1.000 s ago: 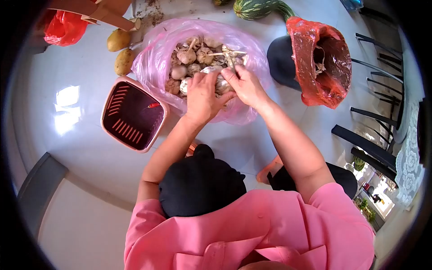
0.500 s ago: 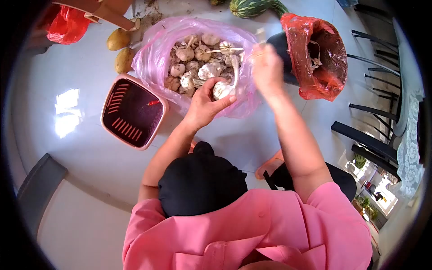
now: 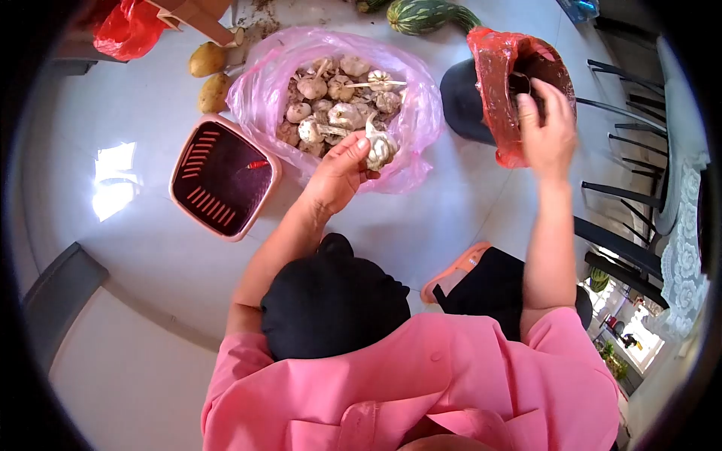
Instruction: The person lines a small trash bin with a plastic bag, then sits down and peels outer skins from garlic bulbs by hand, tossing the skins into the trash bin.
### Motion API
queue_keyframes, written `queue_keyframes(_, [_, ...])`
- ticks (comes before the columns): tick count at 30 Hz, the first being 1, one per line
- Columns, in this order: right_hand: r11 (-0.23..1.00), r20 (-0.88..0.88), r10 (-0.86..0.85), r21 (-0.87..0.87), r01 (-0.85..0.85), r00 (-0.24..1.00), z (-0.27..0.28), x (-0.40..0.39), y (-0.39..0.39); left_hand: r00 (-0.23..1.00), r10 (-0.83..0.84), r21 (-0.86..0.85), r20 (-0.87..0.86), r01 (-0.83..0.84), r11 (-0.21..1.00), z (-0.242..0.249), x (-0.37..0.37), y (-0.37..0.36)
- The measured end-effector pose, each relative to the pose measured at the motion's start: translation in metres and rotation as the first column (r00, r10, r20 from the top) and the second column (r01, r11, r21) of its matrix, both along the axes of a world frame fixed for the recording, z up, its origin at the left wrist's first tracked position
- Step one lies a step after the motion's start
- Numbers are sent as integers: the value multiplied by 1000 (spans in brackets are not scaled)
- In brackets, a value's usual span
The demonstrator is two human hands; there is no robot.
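Note:
My left hand (image 3: 338,177) is closed on a whitish garlic bulb (image 3: 382,152), its stalk pointing up, at the near edge of a pink plastic bag (image 3: 259,71). Inside that bag lie several more garlic bulbs (image 3: 346,115), some with long stems. Over the mouth of a dark bin (image 3: 464,101) lined with a red plastic bag (image 3: 492,56) is my right hand (image 3: 550,135). Its thumb and fingers are apart, and I see nothing held between them. The fingertips partly cover the inside of the bin.
A pink slotted basket (image 3: 272,184) with a small red item (image 3: 257,164) stands on the floor at left. Two yellowish oblong vegetables (image 3: 214,93) lie behind it. A striped green gourd (image 3: 421,16) is at the back. Dark chair legs (image 3: 620,192) line the right side.
My right hand has moved right from beside the pink bag to the red-lined bin and opened. My left hand has raised and turned the garlic bulb slightly toward me.

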State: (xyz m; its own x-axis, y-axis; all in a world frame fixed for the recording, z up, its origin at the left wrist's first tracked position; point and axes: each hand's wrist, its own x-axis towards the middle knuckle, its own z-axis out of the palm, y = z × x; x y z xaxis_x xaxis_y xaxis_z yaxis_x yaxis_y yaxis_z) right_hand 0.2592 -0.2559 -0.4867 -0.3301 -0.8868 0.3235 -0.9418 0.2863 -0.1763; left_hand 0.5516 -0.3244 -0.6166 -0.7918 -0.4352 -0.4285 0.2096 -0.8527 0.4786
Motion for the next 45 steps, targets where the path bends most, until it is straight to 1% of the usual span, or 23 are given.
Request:
queue_keyframes(2, [959, 270, 280, -33, -282, 921, -13, 51, -7, 999, -30, 34, -23, 31, 999, 3, -7, 0])
queue_keyframes(4, [871, 466, 481, -158, -465, 743, -28, 105, -20, 997, 40, 152, -59, -30, 988, 22, -18, 2])
queue_keyframes(5, [891, 493, 437, -128, -435, 752, -45, 122, -23, 997, 42, 230, -68, -25, 973, 29, -21, 2])
queue_keyframes(8, [914, 562, 353, -37, -403, 748, -73, 136, -25, 1000, -21, 234, -12, 23, 972, 21, -14, -1])
queue_keyframes(9, [920, 595, 300, 27, -391, 745, -78, 138, -26, 964, -146, 116, 223, 122, 986, 18, -6, -8])
queue_keyframes(12, [926, 556, 253, 99, -365, 792, -88, 133, -27, 858, -93, -320, 505, 286, 903, 16, 10, -19])
queue_keyframes(13, [932, 564, 216, 124, -340, 797, -88, 133, -29, 860, -91, -322, 502, 284, 903, 15, 7, -16])
queue_keyframes(15, [938, 637, 173, 125, -322, 752, -93, 133, -34, 947, 157, -420, 281, -25, 907, 13, -3, -4])
queue_keyframes(17, [937, 782, 60, 171, -306, 621, -94, 136, -37, 965, 153, -505, 211, -27, 862, 5, -10, 4])
queue_keyframes(18, [935, 781, 61, 173, -310, 621, -96, 139, -39, 980, 137, -585, 144, -27, 810, 5, -11, 5])
queue_keyframes(19, [941, 793, 47, 168, -293, 608, -101, 142, -39, 978, 57, -463, 201, 44, 885, 6, -7, 3])
queue_keyframes(23, [913, 824, 31, 207, -351, 566, -104, 140, -41, 971, 21, -382, 237, 73, 921, 8, -1, 1])
queue_keyframes(25, [884, 803, 9, 273, -380, 597, -81, 134, -42, 939, -74, -371, 337, 205, 906, 19, -1, -4])
queue_keyframes(26, [890, 797, 1, 274, -364, 603, -69, 129, -41, 940, -88, -374, 329, 215, 902, 26, -7, -8])
queue_keyframes(29, [968, 765, 138, 31, -249, 630, -25, 106, -36, 980, 30, -756, 199, 134, 641, 63, -41, -20])
queue_keyframes(32, [980, 800, 196, -149, -129, 567, 11, 61, -27, 958, -61, -852, 282, 279, 444, 120, -93, -37])
queue_keyframes(34, [988, 826, 119, -155, 18, 551, 17, 19, -23, 974, -102, -874, 204, 229, 429, 135, -144, -40])
queue_keyframes(35, [982, 934, 114, -157, 105, 338, 23, 5, -19, 957, -140, -879, 254, 289, 379, 147, -163, -43])
queue_keyframes(38, [891, 971, 172, -225, 394, 166, -1, -42, -13, 901, -132, -820, 413, 431, 375, 130, -230, -36])
queue_keyframes(39, [874, 985, 133, -170, 455, 111, -9, -55, -10, 903, -103, -815, 417, 422, 398, 124, -246, -31])
queue_keyframes(41, [825, 996, 62, -90, 558, 69, -26, -70, -6, 870, -157, -760, 467, 485, 433, 120, -267, -26])
queue_keyframes(44, [785, 995, -58, -2, 620, 77, -57, -81, 1, 796, -61, -747, 602, 588, 310, 102, -285, -19])
queue_keyframes(45, [781, 999, -49, 39, 624, -2, -54, -78, 0, 807, 70, -776, 587, 537, 331, 101, -288, -12])
